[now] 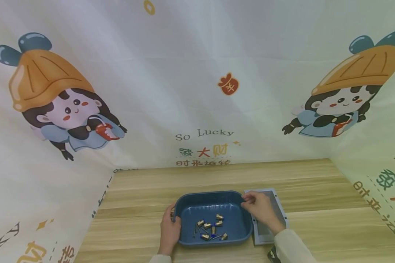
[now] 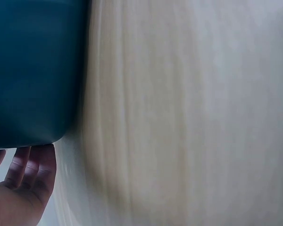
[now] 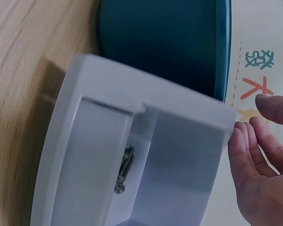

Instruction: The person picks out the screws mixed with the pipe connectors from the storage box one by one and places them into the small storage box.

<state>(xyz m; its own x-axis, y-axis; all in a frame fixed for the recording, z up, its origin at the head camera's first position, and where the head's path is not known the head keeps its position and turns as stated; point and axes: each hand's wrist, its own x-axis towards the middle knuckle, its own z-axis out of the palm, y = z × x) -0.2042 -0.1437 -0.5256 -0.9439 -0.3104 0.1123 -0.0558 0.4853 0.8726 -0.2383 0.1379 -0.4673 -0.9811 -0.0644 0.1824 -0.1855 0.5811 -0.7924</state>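
A dark blue rectangular basin (image 1: 214,241) stands on the table, holding several brass fittings (image 1: 213,231) with blue ends and a few screws (image 1: 195,230). My left hand (image 1: 169,230) grips its left end, thumb at the rim; in the left wrist view its fingers (image 2: 43,172) touch the outer wall. At the basin's right rim is my right hand (image 1: 261,210), fingers loosely bent; the right wrist view shows thumb and fingers apart with nothing between them. Beneath that hand sits a pale grey divided box (image 1: 260,239), with screws (image 3: 125,169) in one compartment.
The wood-grain table (image 1: 135,204) meets a printed cloth backdrop (image 1: 184,91) at the back and both sides. A small black object (image 1: 273,254) lies by the right sleeve, partly hidden. The grey box stands close against the basin's right side.
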